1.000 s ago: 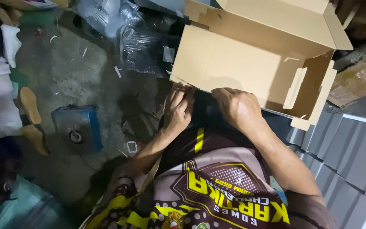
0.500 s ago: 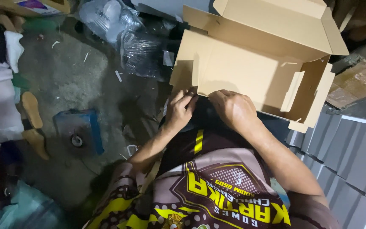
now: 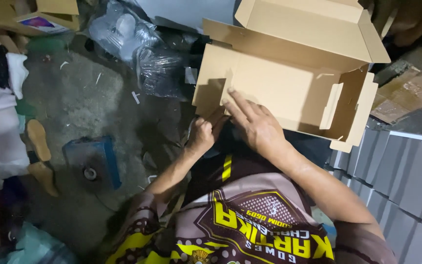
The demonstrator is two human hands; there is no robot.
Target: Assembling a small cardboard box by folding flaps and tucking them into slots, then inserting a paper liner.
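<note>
- left hand curled closed, gripping the near bottom edge of the cardboard box
- right hand open, fingers flat against the box's front panel
- box sits half-folded just ahead
- farther off, clear plastic bags

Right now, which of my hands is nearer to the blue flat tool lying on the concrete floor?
Left. The left hand grips the brown cardboard box at its lower edge, nearer the blue flat tool; the right hand lies farther away, flat on the box.
</note>
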